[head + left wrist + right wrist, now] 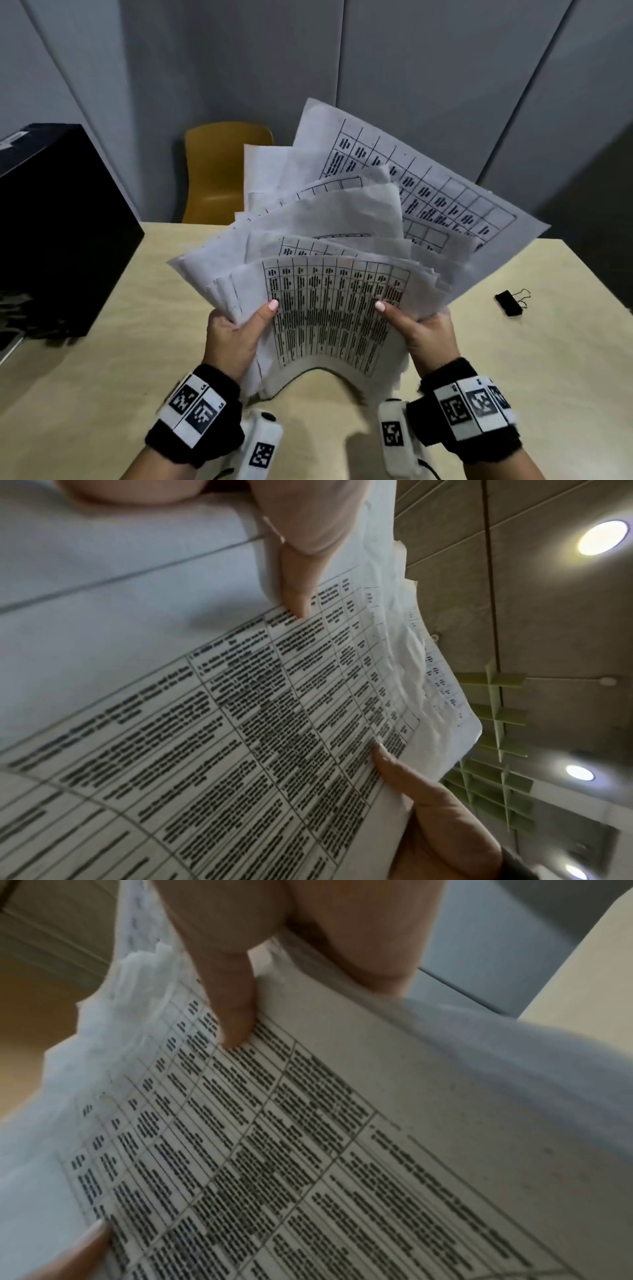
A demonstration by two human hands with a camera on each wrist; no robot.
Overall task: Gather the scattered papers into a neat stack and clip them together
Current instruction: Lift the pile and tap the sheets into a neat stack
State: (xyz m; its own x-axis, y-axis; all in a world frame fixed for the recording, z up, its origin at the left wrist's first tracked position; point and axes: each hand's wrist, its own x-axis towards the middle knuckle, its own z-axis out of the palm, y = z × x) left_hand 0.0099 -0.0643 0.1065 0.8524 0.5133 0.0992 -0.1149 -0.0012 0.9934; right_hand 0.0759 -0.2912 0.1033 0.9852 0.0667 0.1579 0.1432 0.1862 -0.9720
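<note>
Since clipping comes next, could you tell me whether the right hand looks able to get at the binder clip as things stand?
Probably not yet: the right hand grips the fanned papers; the path to the binder clip looks open.

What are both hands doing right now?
Left hand: grips the papers at their left edge, thumb on top.
Right hand: grips the papers at their right edge, thumb on top.

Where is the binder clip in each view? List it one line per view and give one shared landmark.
Head: binder clip lies on the table, at the right edge of the picture.
Left wrist: not in it.
Right wrist: not in it.
Shared landmark: the printed top sheet, pinched by both thumbs.
</note>
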